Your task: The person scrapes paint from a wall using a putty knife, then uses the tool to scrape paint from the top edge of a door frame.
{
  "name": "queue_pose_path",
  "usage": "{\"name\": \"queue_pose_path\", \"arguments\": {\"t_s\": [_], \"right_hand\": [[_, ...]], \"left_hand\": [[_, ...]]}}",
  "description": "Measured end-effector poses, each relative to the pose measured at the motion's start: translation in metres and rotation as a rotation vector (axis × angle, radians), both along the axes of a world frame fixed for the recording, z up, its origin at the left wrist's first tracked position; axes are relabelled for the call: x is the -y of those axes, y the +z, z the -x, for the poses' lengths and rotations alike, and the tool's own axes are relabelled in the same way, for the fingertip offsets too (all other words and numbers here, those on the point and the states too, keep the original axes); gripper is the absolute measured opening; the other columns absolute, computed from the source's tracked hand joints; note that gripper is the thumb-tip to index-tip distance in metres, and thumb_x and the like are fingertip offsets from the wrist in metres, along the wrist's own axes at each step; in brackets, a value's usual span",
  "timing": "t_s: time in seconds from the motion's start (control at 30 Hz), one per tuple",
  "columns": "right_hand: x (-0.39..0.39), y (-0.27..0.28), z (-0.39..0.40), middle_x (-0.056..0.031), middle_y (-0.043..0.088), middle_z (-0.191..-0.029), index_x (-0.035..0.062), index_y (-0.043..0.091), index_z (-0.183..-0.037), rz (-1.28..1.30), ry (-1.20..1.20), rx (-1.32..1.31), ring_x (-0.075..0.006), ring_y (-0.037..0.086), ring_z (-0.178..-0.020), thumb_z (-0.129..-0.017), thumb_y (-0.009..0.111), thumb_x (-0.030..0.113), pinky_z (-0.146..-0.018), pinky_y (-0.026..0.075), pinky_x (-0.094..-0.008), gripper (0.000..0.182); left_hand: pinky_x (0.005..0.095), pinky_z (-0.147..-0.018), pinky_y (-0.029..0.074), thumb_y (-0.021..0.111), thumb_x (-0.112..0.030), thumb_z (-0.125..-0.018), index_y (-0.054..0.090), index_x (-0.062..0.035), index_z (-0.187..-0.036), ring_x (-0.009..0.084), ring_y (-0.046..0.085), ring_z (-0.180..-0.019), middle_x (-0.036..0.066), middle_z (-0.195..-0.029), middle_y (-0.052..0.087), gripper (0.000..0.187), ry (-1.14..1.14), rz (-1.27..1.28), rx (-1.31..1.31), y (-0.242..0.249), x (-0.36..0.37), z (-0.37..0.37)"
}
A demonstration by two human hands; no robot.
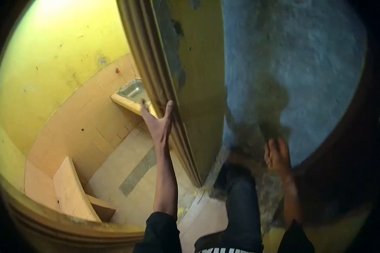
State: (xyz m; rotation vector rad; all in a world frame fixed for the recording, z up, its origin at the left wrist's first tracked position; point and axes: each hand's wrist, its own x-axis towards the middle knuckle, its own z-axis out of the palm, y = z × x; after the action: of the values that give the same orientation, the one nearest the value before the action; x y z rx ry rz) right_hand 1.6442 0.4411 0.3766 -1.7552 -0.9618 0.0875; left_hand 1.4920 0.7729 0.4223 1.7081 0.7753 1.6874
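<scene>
My left hand (158, 122) is spread against the brown moulded door frame (156, 63), its thumb and fingers apart around the frame's edge. Over at the right, my right hand (277, 155) is closed around a dark flat tool (266, 131), perhaps a scraper or trowel, hard to make out in the shadow. The tool is in front of the blue-grey wall (320, 71), low down where a dark patch spreads over the surface. Between the hands stands the narrow yellow wall end (200, 84) with grey bare spots.
Through the doorway are a metal sink (134, 90) in a tiled counter, a low tiled partition (74, 189), a tiled floor (114, 173) with a grey strip, and a yellow wall (72, 46). My leg (242, 202) is below, near rough, debris-strewn floor.
</scene>
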Motion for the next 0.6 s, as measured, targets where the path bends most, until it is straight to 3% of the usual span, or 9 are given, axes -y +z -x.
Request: {"name": "queue_pose_path", "arguments": {"t_s": [0.1,0.13,0.2,0.27,0.4,0.47,0.53,0.57,0.6], "right_hand": [[-0.128,0.124,-0.098,-0.0039,0.052,-0.068,0.0035,0.051,-0.08,-0.36,0.218,-0.245,-0.0097,0.047,-0.052,-0.093,0.045,0.018,-0.048,0.039,-0.0257,0.02],[-0.169,0.153,-0.121,-0.0038,0.052,-0.068,0.0028,0.051,-0.081,-0.402,0.273,-0.306,-0.0095,0.047,-0.053,-0.093,0.044,0.018,-0.048,0.039,-0.0259,0.02],[-0.229,0.198,-0.155,-0.0038,0.051,-0.067,0.0022,0.05,-0.082,-0.458,0.408,-0.23,-0.0094,0.047,-0.054,-0.093,0.042,0.017,-0.048,0.039,-0.0259,0.02],[-0.268,0.255,-0.178,-0.0039,0.051,-0.067,0.0023,0.05,-0.082,-0.493,0.523,-0.088,-0.0096,0.048,-0.055,-0.093,0.041,0.017,-0.049,0.039,-0.0256,0.02],[-0.281,0.365,-0.171,-0.005,0.05,-0.068,0.0034,0.045,-0.09,-0.548,0.845,-0.459,-0.0108,0.048,-0.053,-0.094,0.044,0.021,-0.047,0.04,-0.0263,0.018],[-0.307,0.424,-0.194,-0.003,0.048,-0.066,0.0043,0.044,-0.086,-0.494,0.923,-0.518,-0.0106,0.047,-0.052,-0.094,0.043,0.021,-0.045,0.037,-0.0254,0.018],[-0.321,0.451,-0.203,-0.0017,0.046,-0.065,0.0054,0.042,-0.087,-0.297,0.997,-0.729,-0.0093,0.044,-0.05,-0.094,0.044,0.024,-0.043,0.036,-0.0252,0.02],[-0.327,0.472,-0.203,-0.0023,0.043,-0.06,0.0081,0.04,-0.082,-0.244,0.942,-0.784,-0.0096,0.042,-0.044,-0.094,0.045,0.032,-0.041,0.036,-0.0252,0.027],[-0.33,0.494,-0.206,-0.0023,0.043,-0.06,0.0081,0.04,-0.082,-0.229,0.947,-0.791,-0.0096,0.042,-0.044,-0.094,0.045,0.032,-0.041,0.036,-0.0252,0.027]], "left_hand": [[0.0394,-0.105,0.026,0.079,-0.04,-0.061,0.026,0.0054,-0.133,0.0338,0.031,-0.126,0.023,-0.134,0.034,0.101,0.448,-0.248,-0.218,0.074,-0.058,-0.058],[0.0409,-0.105,0.025,0.08,-0.041,-0.057,0.026,0.0043,-0.133,0.0353,0.03,-0.126,0.024,-0.135,0.032,0.104,0.323,-0.08,-0.114,0.086,-0.071,-0.07],[0.043,-0.099,0.032,0.078,-0.044,-0.058,0.035,0.0024,-0.129,0.0337,0.042,-0.116,0.021,-0.123,0.045,0.095,0.584,-0.188,-0.193,0.032,-0.089,-0.068],[0.0398,-0.079,0.042,0.071,-0.052,-0.06,0.044,0.0011,-0.113,0.0295,0.053,-0.091,0.015,-0.098,0.054,0.08,0.375,-0.12,0.001,0.071,-0.066,-0.076],[0.0399,-0.081,0.042,0.072,-0.054,-0.058,0.042,0.0006,-0.116,0.0282,0.053,-0.094,0.015,-0.101,0.053,0.085,0.4,-0.087,-0.163,0.033,-0.066,-0.046],[0.0395,-0.083,0.042,0.074,-0.052,-0.058,0.042,0.0002,-0.118,0.0276,0.053,-0.096,0.014,-0.103,0.054,0.085,0.37,-0.091,-0.138,0.081,-0.063,-0.062],[0.0384,-0.089,0.04,0.077,-0.046,-0.061,0.04,-0.0002,-0.122,0.0281,0.052,-0.102,0.017,-0.11,0.052,0.085,0.206,0.167,-0.422,0.133,-0.042,-0.05],[0.0381,-0.095,0.036,0.079,-0.036,-0.063,0.037,-0.0002,-0.126,0.0292,0.047,-0.111,0.019,-0.12,0.049,0.084,-0.076,0.435,-0.206,0.15,-0.038,-0.047],[0.0396,-0.098,0.033,0.076,-0.043,-0.065,0.034,-0.0006,-0.129,0.0297,0.042,-0.118,0.019,-0.126,0.045,0.087,-0.135,0.53,-0.3,0.151,-0.043,-0.036]]}}
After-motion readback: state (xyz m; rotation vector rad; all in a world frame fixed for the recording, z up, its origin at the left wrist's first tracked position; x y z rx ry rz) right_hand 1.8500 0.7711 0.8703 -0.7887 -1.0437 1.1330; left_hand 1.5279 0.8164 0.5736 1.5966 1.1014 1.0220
